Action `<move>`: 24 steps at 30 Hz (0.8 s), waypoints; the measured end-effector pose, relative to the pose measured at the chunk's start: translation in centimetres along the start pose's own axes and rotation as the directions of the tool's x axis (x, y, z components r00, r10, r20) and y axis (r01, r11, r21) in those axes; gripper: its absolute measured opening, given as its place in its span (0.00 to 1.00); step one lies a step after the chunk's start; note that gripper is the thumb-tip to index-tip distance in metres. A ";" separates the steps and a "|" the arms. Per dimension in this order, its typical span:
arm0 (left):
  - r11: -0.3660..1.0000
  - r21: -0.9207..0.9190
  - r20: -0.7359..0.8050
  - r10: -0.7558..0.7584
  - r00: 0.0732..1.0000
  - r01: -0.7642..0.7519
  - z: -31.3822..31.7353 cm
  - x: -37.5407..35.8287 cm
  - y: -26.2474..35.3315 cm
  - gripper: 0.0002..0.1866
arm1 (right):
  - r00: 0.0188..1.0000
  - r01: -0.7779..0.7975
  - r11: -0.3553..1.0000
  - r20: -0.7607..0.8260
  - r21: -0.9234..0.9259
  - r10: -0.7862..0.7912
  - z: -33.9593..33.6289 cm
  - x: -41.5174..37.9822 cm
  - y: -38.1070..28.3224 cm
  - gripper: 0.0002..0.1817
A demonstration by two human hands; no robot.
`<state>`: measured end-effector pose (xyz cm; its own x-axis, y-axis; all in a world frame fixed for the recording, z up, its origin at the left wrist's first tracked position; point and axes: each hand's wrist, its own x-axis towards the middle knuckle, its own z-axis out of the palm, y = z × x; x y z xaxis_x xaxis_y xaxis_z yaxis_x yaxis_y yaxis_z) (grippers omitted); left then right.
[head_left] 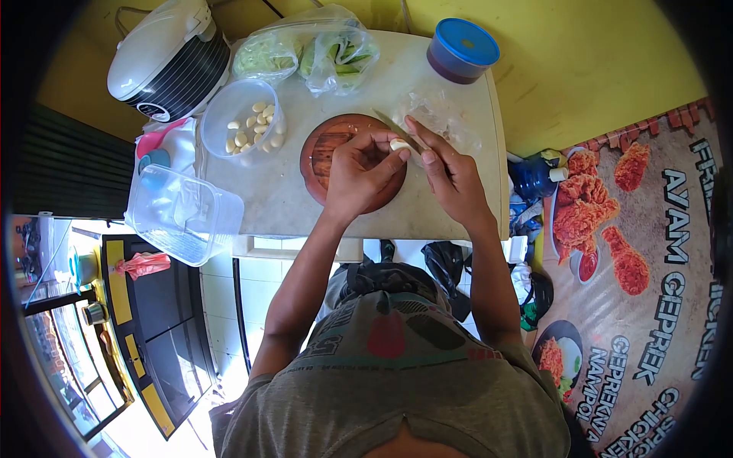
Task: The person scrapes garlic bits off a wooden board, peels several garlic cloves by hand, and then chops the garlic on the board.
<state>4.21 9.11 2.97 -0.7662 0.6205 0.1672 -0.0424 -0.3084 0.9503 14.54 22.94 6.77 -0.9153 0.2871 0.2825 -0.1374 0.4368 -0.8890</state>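
My left hand (361, 172) pinches a pale garlic clove (398, 144) between thumb and fingertips, above the right part of a round wooden board (324, 149). Close beside it, my right hand (452, 172) grips a knife (395, 127), its blade pointing up and left and lying right by the clove. The knife's handle is mostly hidden in my fingers. Several peeled cloves (243, 140) lie in a clear round tub (214, 114) left of the board. A thin plastic bag (439, 114), apparently with papery skins, lies beyond my right hand.
At the back are bags of green vegetables (336, 61) and a blue-lidded container (463, 52). A rice cooker (172, 65) stands at the far left corner. An open clear plastic box (183, 217) sits at the left front edge, near a pink spoon-like utensil (155, 140).
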 end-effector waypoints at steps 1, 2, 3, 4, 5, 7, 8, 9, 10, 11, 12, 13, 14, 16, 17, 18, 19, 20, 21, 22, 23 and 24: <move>0.998 0.053 0.026 0.013 1.000 -0.015 -0.2 0.0 -0.2 0.08 | 1.000 0.000 1.000 0.000 0.001 0.000 0.0 0.0 -0.2 0.20; 0.998 0.053 0.026 0.012 1.000 -0.013 -0.3 -0.1 -0.4 0.08 | 0.999 -0.013 0.999 0.040 -0.042 0.015 0.0 0.0 -0.5 0.20; 0.999 0.037 0.021 -0.004 1.000 0.004 -0.3 -0.1 -0.2 0.07 | 0.996 -0.025 0.996 0.078 -0.087 0.032 -0.1 -0.1 -0.6 0.20; 1.000 0.020 0.016 -0.020 1.000 0.020 -0.4 -0.1 -0.1 0.07 | 0.996 -0.026 0.996 0.078 -0.086 0.032 -0.1 -0.1 -0.6 0.20; 1.000 0.021 0.015 -0.021 1.000 0.021 -0.5 -0.1 -0.1 0.07 | 0.996 -0.009 0.993 0.085 -0.116 0.019 -0.1 -0.1 -0.6 0.21; 0.999 0.037 0.032 -0.007 0.999 0.005 -0.8 0.0 -0.2 0.07 | 0.996 0.007 0.989 0.091 -0.145 0.006 -0.1 -0.1 -0.6 0.21; 0.999 0.036 0.034 -0.010 0.999 0.008 -1.0 0.0 -0.3 0.07 | 0.996 -0.016 0.991 0.083 -0.131 0.027 -0.1 -0.1 -0.7 0.20; 0.993 0.115 0.048 0.016 0.999 -0.021 -1.3 0.1 -0.4 0.08 | 0.996 -0.039 0.992 0.076 -0.117 0.048 -0.1 -0.2 -0.8 0.19; 0.980 0.193 0.063 0.040 0.997 -0.052 -1.4 0.2 -0.4 0.09 | 0.996 -0.042 0.992 0.075 -0.118 0.051 0.1 -0.3 -0.7 0.19; 0.980 0.192 0.063 0.040 0.997 -0.051 -1.4 0.2 -0.4 0.09 | 0.999 -0.031 0.991 0.035 -0.132 0.036 0.2 -0.4 -0.4 0.19; 0.982 0.184 0.090 0.035 0.995 -0.051 -1.5 0.3 -0.4 0.09 | 1.000 -0.019 0.989 -0.004 -0.147 0.019 0.4 -0.5 -0.2 0.18; 0.983 0.176 0.115 0.029 0.993 -0.049 -1.5 0.2 -0.4 0.09 | 1.000 -0.021 0.989 -0.004 -0.147 0.021 0.6 -0.6 0.1 0.18; 0.983 0.175 0.115 0.027 0.993 -0.047 -1.4 0.2 -0.2 0.09 | 0.999 -0.033 0.992 -0.030 -0.125 0.029 0.7 -0.7 0.4 0.18; 0.993 0.107 0.137 0.034 0.990 -0.049 -1.1 0.2 0.3 0.10 | 0.998 -0.046 0.994 -0.053 -0.103 0.040 0.8 -0.9 0.6 0.18; 0.993 0.106 0.137 0.033 0.990 -0.048 -0.9 0.2 0.5 0.10 | 0.994 -0.105 0.994 -0.043 -0.022 0.104 0.7 -1.0 0.5 0.18; 0.996 0.079 0.135 0.024 0.991 -0.035 -0.8 0.1 0.7 0.11 | 0.986 -0.166 0.984 -0.027 0.059 0.167 0.6 -1.0 0.4 0.19; 0.998 0.053 0.133 0.015 0.991 -0.023 -0.6 0.1 0.7 0.11 | 0.985 -0.167 0.984 -0.027 0.057 0.169 0.5 -1.1 0.3 0.19; 0.998 0.052 0.133 0.016 0.991 -0.024 -0.6 0.1 0.7 0.11 | 0.973 -0.231 0.962 0.012 0.143 0.232 0.3 -1.0 0.2 0.20; 0.999 0.046 0.130 -0.031 0.991 0.025 -0.5 0.1 0.7 0.11 | 0.955 -0.296 0.928 0.055 0.226 0.291 0.3 -1.0 0.2 0.21; 0.997 0.040 0.127 -0.078 0.989 0.073 -0.5 0.1 0.7 0.11 | 0.955 -0.295 0.929 0.055 0.226 0.290 0.5 -0.9 0.2 0.21; 0.997 0.040 0.127 -0.076 0.989 0.072 -0.4 0.0 0.6 0.11 | 0.945 -0.324 0.908 0.045 0.266 0.324 0.9 -1.0 0.3 0.21; 0.995 -0.003 0.112 -0.098 0.989 0.099 -0.2 0.0 0.5 0.11 | 0.933 -0.352 0.885 0.037 0.306 0.358 1.1 -1.0 0.3 0.21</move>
<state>4.07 8.81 3.38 -0.6814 0.7248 0.1013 -0.1200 -0.2472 0.9615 14.98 21.85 5.81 -0.9169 0.3932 -0.0684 0.0850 0.0248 -0.9961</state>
